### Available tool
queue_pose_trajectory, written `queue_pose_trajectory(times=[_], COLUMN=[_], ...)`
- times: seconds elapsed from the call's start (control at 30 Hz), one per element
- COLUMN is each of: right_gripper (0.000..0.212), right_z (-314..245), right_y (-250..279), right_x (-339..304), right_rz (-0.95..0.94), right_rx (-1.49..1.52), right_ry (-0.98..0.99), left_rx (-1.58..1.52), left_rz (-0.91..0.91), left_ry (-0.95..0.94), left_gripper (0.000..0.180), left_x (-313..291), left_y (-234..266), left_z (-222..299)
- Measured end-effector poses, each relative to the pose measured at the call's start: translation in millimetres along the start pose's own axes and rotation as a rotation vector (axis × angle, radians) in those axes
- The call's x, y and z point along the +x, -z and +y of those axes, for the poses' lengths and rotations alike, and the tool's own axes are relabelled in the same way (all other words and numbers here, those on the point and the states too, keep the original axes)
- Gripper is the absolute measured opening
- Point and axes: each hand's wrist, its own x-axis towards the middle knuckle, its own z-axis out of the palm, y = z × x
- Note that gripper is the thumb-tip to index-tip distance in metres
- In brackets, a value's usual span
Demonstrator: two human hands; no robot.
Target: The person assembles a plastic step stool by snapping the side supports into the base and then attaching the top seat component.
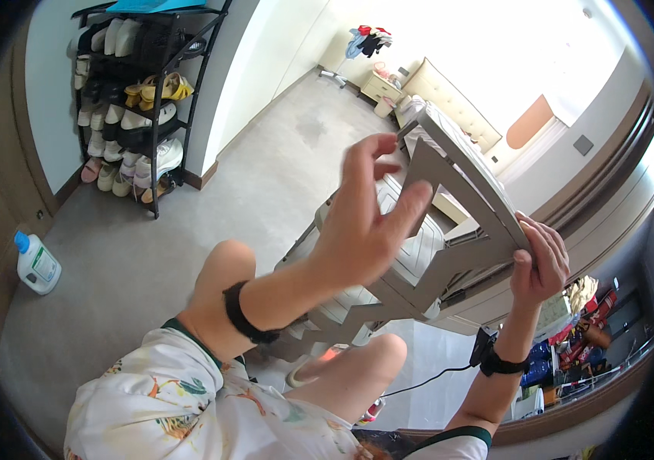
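Before me stands a tall grey plastic rack [461, 257] with zigzag side pieces and pale panels [422, 249] between them; its exact kind I cannot tell. My right hand [543, 257] grips its upper right edge, the thumb on the near side and the fingers over the outside. My left hand [369, 218] is raised at the rack's upper left, beside a pointed grey side piece [422, 165]. Its fingers are apart and curved, the thumb stretched out, and nothing shows in it. Whether the left fingertips touch the rack cannot be made out. Black bands circle both wrists.
A black shoe rack [162, 130] full of shoes stands at the far left. On the floor at left is a white bottle with a blue cap [39, 263]. A black cable [430, 379] runs from the right wrist. Behind are a bed [449, 96] and a nightstand [380, 88].
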Motion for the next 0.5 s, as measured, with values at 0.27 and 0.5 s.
queue_pose_trajectory(times=[0.27, 0.5], right_gripper=[0.024, 0.024], right_z=[10.0, -57.0], right_y=[18.1, -7.5], right_x=[3.8, 51.7], right_rz=[-0.235, -0.217], right_rx=[-0.209, 0.129], right_ry=[-0.138, -0.252], left_rx=[-0.263, -0.027], left_rz=[-0.327, -0.309], left_ry=[0.392, 0.181], left_gripper=[0.018, 0.021], left_x=[-16.3, -42.0], left_y=[-38.3, -63.9], left_z=[-0.7, 12.3])
